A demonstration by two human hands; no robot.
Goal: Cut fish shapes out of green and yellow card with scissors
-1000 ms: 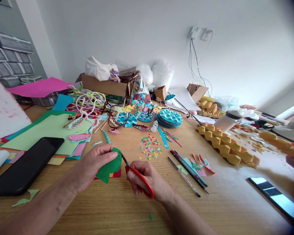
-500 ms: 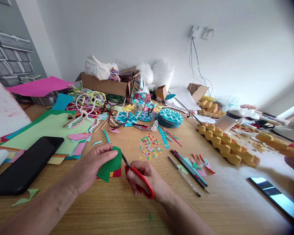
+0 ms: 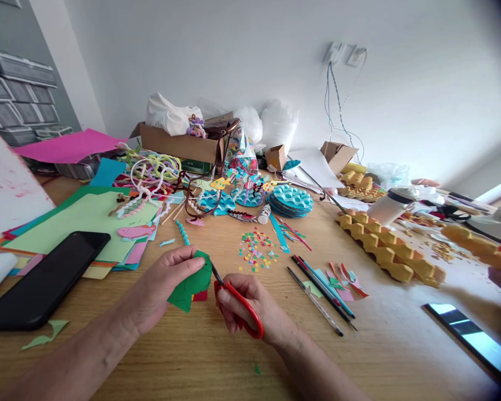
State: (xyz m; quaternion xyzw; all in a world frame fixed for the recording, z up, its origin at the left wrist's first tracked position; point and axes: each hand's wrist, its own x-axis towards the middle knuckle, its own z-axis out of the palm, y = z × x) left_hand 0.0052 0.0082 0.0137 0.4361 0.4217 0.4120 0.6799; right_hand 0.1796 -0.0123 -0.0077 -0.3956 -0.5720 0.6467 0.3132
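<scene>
Pinching the green paper [image 3: 192, 283] between the thumb and fingers, the left hand [image 3: 165, 281] is closed on it, above the tabletop [image 3: 171, 356]. This paper is flat, dark green and matte, with a rounded upper part, a pointed lower corner and thin drawn lines. The right hand [image 3: 248, 306] is curled around the red handles of the scissors [image 3: 245, 303], whose dark blades meet the right edge of the paper; how wide the blades stand, I cannot tell. At the back, a long cardboard box [image 3: 175, 146] carries a white bag [image 3: 162, 116], a bundle of fuzzy stems [image 3: 196, 127] and a brown bag [image 3: 217, 130]. What the white tumbler [image 3: 387, 208] and the small box [image 3: 275, 159] contain, I cannot see.
</scene>
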